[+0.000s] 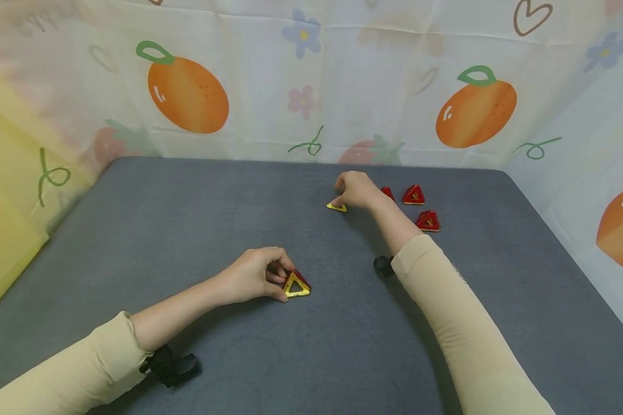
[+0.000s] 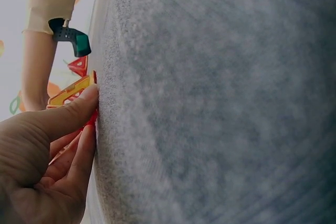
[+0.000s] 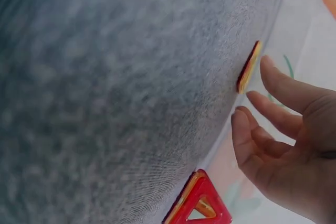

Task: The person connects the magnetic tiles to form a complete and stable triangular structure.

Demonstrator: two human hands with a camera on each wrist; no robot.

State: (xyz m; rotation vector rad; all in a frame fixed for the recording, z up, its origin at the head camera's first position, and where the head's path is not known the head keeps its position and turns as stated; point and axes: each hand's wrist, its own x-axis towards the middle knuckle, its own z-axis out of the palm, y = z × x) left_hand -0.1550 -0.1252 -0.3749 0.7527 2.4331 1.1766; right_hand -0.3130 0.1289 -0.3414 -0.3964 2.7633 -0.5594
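Observation:
In the head view my left hand [image 1: 254, 274] holds a small pyramid of triangular magnetic tiles [image 1: 296, 285], yellow in front with a red side, standing on the table. The left wrist view shows the thumb on the yellow tile [image 2: 71, 93] and the other fingers by its red side. Farther back, my right hand [image 1: 358, 189] hovers over a flat yellow triangular tile [image 1: 337, 207]. In the right wrist view this tile [image 3: 249, 67] lies on the table with red along one edge. A narrow gap separates it from the thumb, and the fingers are loosely bent with nothing between them.
Two red triangular tile pyramids [image 1: 413, 195] [image 1: 428, 221] stand at the back right of the grey table [image 1: 187, 213]. Another red piece [image 1: 387, 192] is partly hidden behind the right wrist. A fruit-printed curtain [image 1: 270, 86] hangs along the table's far edge.

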